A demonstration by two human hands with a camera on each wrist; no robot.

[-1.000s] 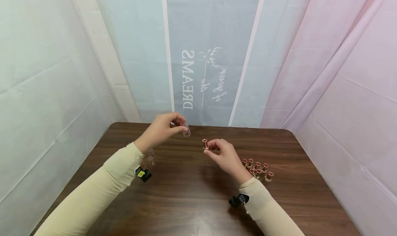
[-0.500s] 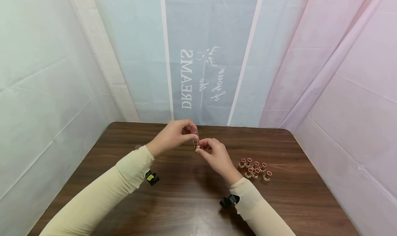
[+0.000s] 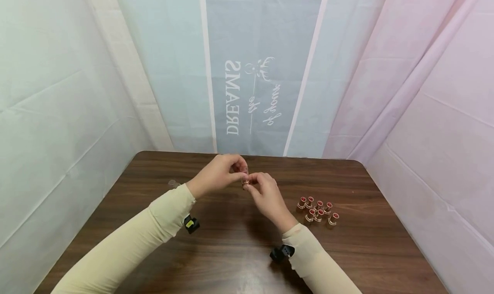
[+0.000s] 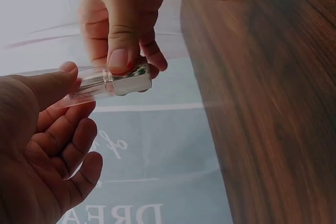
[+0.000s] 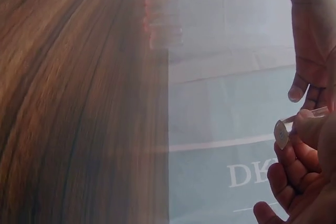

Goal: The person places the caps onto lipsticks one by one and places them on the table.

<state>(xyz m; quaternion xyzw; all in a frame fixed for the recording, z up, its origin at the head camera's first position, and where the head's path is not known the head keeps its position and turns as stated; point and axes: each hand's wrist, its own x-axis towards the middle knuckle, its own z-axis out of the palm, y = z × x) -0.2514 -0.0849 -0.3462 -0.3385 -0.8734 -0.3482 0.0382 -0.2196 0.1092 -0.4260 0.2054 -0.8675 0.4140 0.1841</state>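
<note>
My left hand (image 3: 221,174) pinches a clear cap (image 4: 86,86) between thumb and forefinger. With thumb and fingers, my right hand (image 3: 268,196) grips the shiny rose-gold base of a lipstick (image 4: 134,81). Cap and base are in line and joined end to end above the table. From the head view, fingers hide most of both; whether the cap sits fully down cannot be told. The flat end of the lipstick base (image 5: 282,134) shows in the right wrist view, where both hands are seen.
Several uncapped lipsticks (image 3: 318,216) with red tops stand grouped at the right of the brown wooden table (image 3: 231,251). Clear caps (image 3: 173,183) lie beyond my left sleeve, partly hidden. A printed cloth (image 3: 266,28) hangs behind the table's far edge.
My hands were apart, the left with the cap, the right with the uncapped lipstick. They have come together, and the cap has slid down over the lipstick.
</note>
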